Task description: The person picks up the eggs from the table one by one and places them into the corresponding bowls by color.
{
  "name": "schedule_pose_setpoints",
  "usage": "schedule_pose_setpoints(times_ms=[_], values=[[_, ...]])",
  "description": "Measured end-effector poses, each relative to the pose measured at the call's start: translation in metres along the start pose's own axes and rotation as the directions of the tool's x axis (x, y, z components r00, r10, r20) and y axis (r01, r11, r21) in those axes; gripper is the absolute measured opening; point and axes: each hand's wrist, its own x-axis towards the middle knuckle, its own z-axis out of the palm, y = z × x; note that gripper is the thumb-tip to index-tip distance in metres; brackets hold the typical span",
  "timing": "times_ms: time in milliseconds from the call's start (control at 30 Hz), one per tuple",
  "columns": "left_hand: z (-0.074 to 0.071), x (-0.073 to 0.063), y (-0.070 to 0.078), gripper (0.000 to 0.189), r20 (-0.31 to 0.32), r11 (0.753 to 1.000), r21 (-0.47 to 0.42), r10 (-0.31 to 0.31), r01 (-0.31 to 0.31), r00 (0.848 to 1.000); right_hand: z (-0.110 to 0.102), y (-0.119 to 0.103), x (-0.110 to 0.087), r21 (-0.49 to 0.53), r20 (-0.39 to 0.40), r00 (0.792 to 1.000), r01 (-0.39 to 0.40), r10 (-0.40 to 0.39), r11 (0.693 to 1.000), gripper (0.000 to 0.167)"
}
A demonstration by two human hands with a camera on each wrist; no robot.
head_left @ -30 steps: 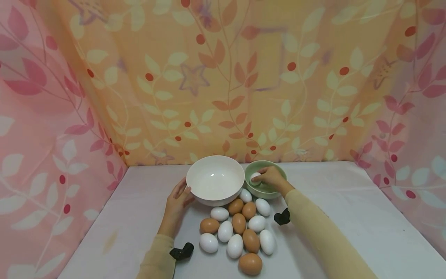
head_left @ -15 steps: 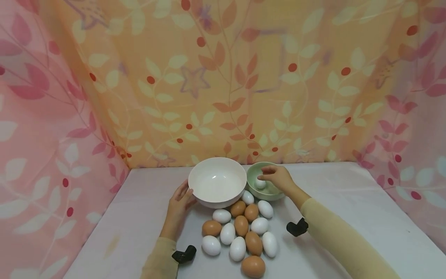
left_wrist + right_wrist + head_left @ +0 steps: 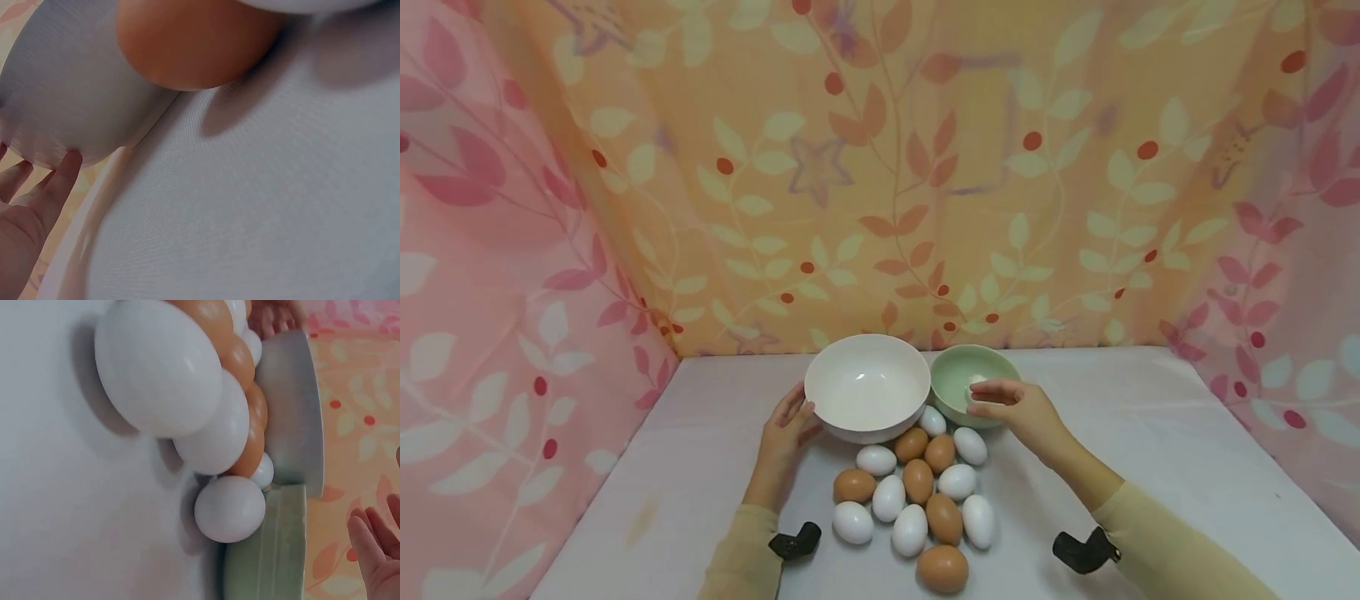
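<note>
Right hand: (image 3: pixel 1028 417) released, thumb and fingers parted over the near right rim of the green bowl; a second ago it pinched the white egg there, and it has since drawn back right and nearer.
Left hand: (image 3: pixel 779 446) fingers lightly spread against the white bowl's left side, gripping nothing, much as before.
Egg in bowl: one white egg (image 3: pixel 976 380) inside the green bowl, now let go; the fingers partly cover it, so a last light touch is hard to rule out.
Bowls: two, side by side at the far edge; white bowl (image 3: pixel 865 390) left, smaller green bowl (image 3: pixel 953 372) right.
Loose eggs: fourteen clustered on the near side of the bowls, eight white eggs (image 3: pixel 889 498) and six brown eggs (image 3: pixel 918 481), lying as before.
Table: white cloth (image 3: pixel 700 475) beneath.
</note>
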Motion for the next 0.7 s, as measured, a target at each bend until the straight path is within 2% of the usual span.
schedule_pose_setpoints(times_ms=[267, 533, 700], values=[[0.002, 0.001, 0.004, 0.063, -0.028, 1.0, 0.026, 0.002, -0.001, 1.0, 0.001, -0.001, -0.024, 0.065, 0.051, 0.998, 0.039, -0.042, 0.997, 0.05], [0.003, 0.0, 0.003, 0.062, -0.014, 1.0, -0.001, -0.013, 0.013, 1.0, 0.007, 0.0, -0.045, 0.075, 0.081, 0.997, 0.007, -0.013, 0.997, 0.054], [0.002, -0.002, 0.002, 0.063, -0.012, 1.0, -0.005, -0.021, 0.021, 1.0, 0.014, 0.004, -0.055, 0.085, 0.078, 0.997, -0.011, 0.005, 0.996, 0.052]])
